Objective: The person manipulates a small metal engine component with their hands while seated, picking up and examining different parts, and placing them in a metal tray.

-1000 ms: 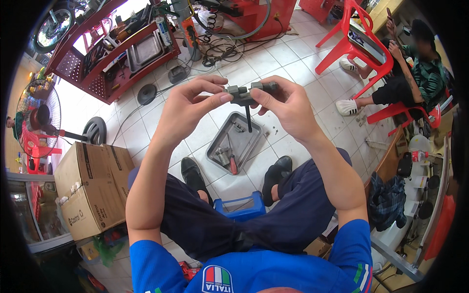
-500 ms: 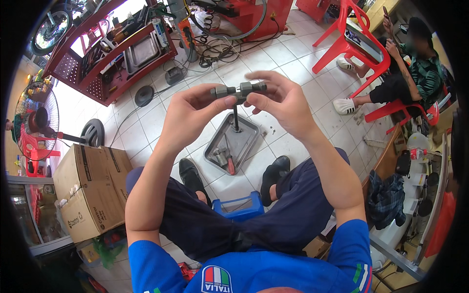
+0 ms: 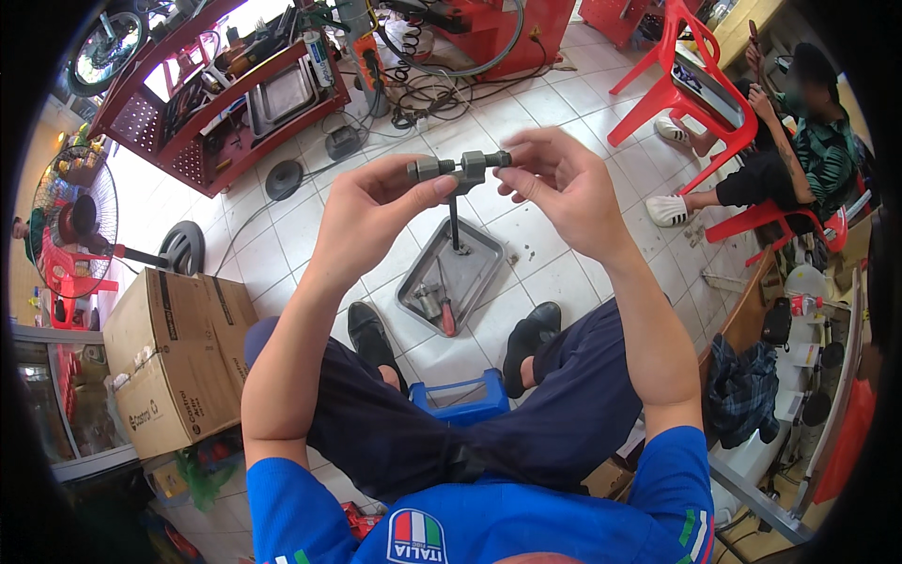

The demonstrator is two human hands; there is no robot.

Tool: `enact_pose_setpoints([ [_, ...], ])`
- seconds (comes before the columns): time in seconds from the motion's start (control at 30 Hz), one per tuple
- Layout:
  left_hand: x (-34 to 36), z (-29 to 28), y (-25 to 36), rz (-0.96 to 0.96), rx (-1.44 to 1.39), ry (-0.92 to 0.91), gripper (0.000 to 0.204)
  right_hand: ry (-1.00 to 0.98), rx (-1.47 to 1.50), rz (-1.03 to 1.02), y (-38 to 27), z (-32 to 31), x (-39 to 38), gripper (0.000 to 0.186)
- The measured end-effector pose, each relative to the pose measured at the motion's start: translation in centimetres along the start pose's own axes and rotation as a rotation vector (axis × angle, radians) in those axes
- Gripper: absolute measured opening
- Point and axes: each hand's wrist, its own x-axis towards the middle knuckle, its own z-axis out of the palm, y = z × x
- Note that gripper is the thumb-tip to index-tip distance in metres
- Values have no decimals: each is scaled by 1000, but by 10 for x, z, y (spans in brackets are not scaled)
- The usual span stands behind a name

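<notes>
Raised before me is a dark metal chain breaker (image 3: 474,167), with hex-shaped blocks, a gap between them and a black rod handle hanging down. My left hand (image 3: 381,202) is closed on its left end, thumb along the near side. At the right end, the thumb and fingers of my right hand (image 3: 564,183) pinch the narrow tip of its bolt. Below, on the floor between my feet, lies a grey metal tray (image 3: 484,291). In the tray are a red-handled screwdriver (image 3: 447,320) and a silver metal part (image 3: 427,299).
A blue stool (image 3: 460,402) is between my legs. Cardboard boxes (image 3: 178,367) stand at left, near a fan (image 3: 75,221). A red tool cart (image 3: 188,113) is far left; cables (image 3: 423,108) cross the floor beyond. At right, a person (image 3: 799,150) sits by a red chair (image 3: 672,75).
My right hand has drawn slightly to the right, from around the right block to the bolt's tip, baring more of the tool. My left hand keeps its hold.
</notes>
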Motion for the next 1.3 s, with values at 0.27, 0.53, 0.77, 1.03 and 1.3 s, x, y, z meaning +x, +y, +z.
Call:
enact_pose_setpoints([
  [0.27, 0, -2, 1, 10, -1, -16, 35, -5, -17, -15, -1, 0, 0, 27],
  [0.53, 0, -1, 1, 6, 5, -26, 34, -26, 15, 3, 3, -2, -1, 30],
  [0.77, 0, 0, 0, 1, -9, -46, 35, -35, -58, -110, -2, 2, -3, 28],
  [1.03, 0, -2, 0, 9, -12, -37, 36, -26, -46, -72, -4, 6, -4, 27],
  [1.3, -2, -2, 1, 11, -17, -38, 36, -19, -68, -67, 1, 7, -3, 26],
])
